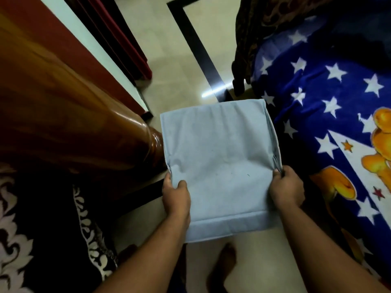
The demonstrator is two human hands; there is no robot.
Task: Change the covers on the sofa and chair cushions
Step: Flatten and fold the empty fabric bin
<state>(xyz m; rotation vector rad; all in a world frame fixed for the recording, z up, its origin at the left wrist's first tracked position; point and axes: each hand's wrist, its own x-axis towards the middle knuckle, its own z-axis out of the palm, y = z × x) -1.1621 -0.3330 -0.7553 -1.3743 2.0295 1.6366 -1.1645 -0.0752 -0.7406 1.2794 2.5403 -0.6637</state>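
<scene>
Head view — one pale blue cushion cover (220, 166) was held flat between both hands, above the tiled floor (169, 60). Left hand (176, 194) gripped its left edge, thumb on top; right hand (286, 187) pinched the right edge where the side seam bunched. Hands were well apart, both clamped on the cloth.

Step, by my reading: cover being squared up or folded; no cushion showed inside it, and whether it was the old cover or the fresh one I could not tell. Next move would call for finding the open end and keeping both edges taut.

Count — one cover, two hands, one bare foot (224, 265) below them. Left of the left hand: one polished wooden armrest (84, 127). Right of the right hand: one star-printed blue blanket (317, 92).
</scene>
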